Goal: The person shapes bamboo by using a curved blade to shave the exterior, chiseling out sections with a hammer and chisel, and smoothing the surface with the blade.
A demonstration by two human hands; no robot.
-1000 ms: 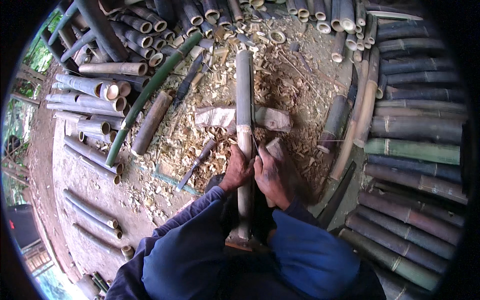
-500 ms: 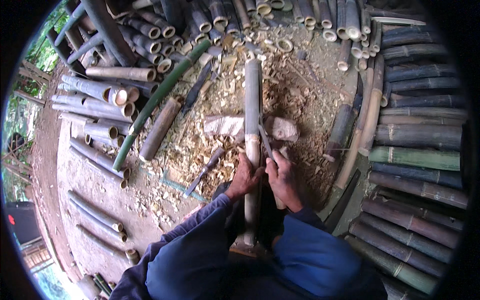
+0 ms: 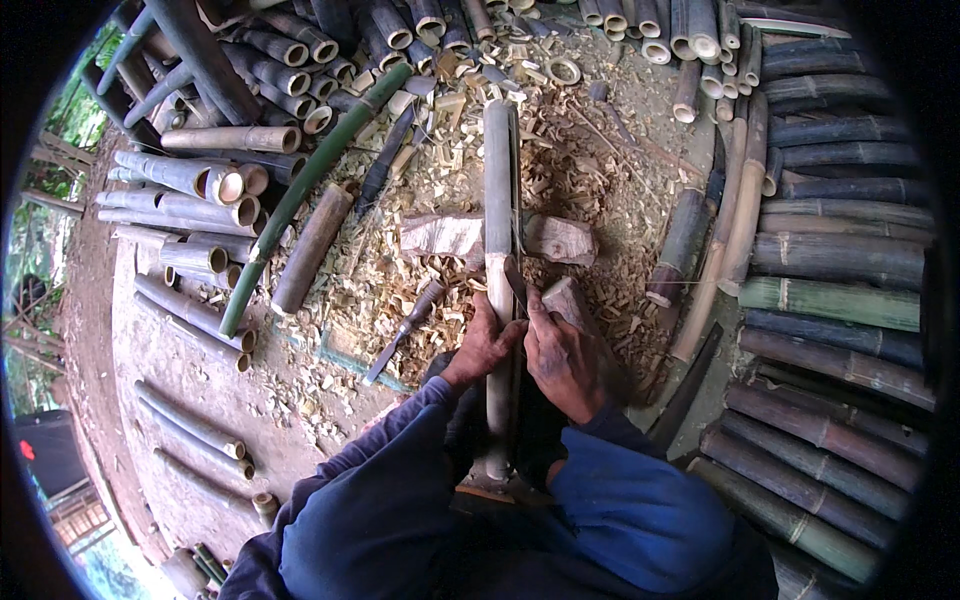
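Note:
A grey bamboo pole [image 3: 497,180] runs away from between my knees, its far part resting across a rough wood block [image 3: 560,240]. My left hand [image 3: 484,345] is wrapped round the pole from the left, thumb across its top. In my right hand [image 3: 568,365] is a knife with a dark blade [image 3: 515,281]; most of its handle is hidden by the fingers. The blade lies against the pole's right side, just below the pale ring at its node. The right hand's index finger stretches along the knife, close to the left thumb.
A chisel [image 3: 407,328] lies among wood shavings [image 3: 440,290] to the left. A green bamboo pole [image 3: 318,195] slants farther left. Cut bamboo lengths [image 3: 830,250] are stacked along the right, near a saw [image 3: 692,388]. More bamboo tubes [image 3: 290,50] fill the far side.
My right hand has turned over, its back now facing up, and the blade has come nearer along the pole. The left hand keeps its grip. The whole view has shifted slightly.

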